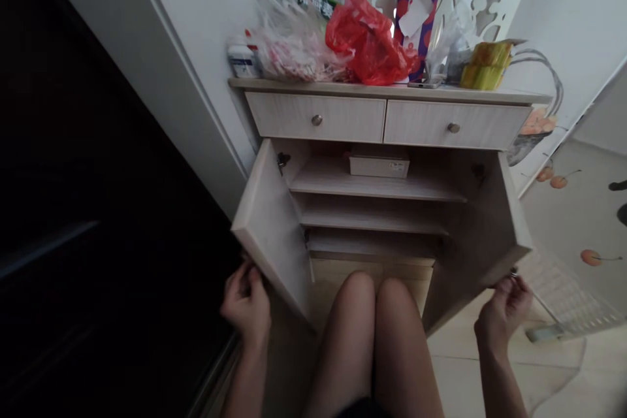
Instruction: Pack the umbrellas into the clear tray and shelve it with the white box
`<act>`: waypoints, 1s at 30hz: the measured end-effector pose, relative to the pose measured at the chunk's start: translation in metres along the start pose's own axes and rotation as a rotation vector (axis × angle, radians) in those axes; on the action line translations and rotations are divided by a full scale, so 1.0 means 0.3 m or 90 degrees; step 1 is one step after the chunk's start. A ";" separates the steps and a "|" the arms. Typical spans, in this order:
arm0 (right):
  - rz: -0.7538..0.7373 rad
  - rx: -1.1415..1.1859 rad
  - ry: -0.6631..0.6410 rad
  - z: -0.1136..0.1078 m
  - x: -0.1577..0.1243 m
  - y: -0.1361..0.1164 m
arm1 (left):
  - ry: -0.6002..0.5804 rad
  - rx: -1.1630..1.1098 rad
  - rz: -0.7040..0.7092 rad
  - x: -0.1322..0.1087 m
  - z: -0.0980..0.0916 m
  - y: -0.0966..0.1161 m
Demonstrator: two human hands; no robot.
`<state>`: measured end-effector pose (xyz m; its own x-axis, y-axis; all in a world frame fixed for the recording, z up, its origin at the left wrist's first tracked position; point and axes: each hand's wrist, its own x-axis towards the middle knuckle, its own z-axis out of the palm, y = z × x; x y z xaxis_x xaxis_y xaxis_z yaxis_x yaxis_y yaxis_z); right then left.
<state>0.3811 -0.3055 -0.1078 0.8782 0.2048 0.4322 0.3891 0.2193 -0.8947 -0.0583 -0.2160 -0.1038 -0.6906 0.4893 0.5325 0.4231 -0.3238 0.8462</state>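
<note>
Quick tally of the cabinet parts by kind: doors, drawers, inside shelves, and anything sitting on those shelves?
Open doors: 2, left door at the left hand, right door with its knob in the right hand
Drawers: 2, left drawer, right drawer
Shelves: 3, top shelf
Boxes on shelves: 1, white box
Total: 8

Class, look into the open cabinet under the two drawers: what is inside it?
Inside the cabinet, one flat pale box lies on the top shelf. The two lower shelves show nothing; their back corners are shadowed, and the knees hide the bottom.
</note>
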 end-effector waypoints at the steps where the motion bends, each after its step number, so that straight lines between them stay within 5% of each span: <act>1: 0.001 0.013 -0.036 0.026 -0.018 -0.011 | -0.030 -0.005 0.013 -0.015 0.026 0.006; 8: -0.027 0.025 -0.245 0.212 -0.057 -0.068 | -0.232 -0.086 -0.017 -0.112 0.282 0.087; 14: -0.022 0.046 -0.385 0.448 -0.074 -0.108 | -0.373 -0.039 0.047 -0.144 0.530 0.155; 20: -0.068 0.005 -0.467 0.662 -0.082 -0.104 | -0.427 0.008 0.092 -0.147 0.719 0.193; 30: -0.108 -0.008 -0.465 0.883 -0.059 -0.064 | -0.449 0.053 0.167 -0.119 0.907 0.180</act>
<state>0.2846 -0.0606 -0.0684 0.3997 0.7510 0.5256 0.5096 0.2946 -0.8084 0.1488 -0.0305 -0.0725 -0.0336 0.8154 0.5779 0.5838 -0.4533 0.6736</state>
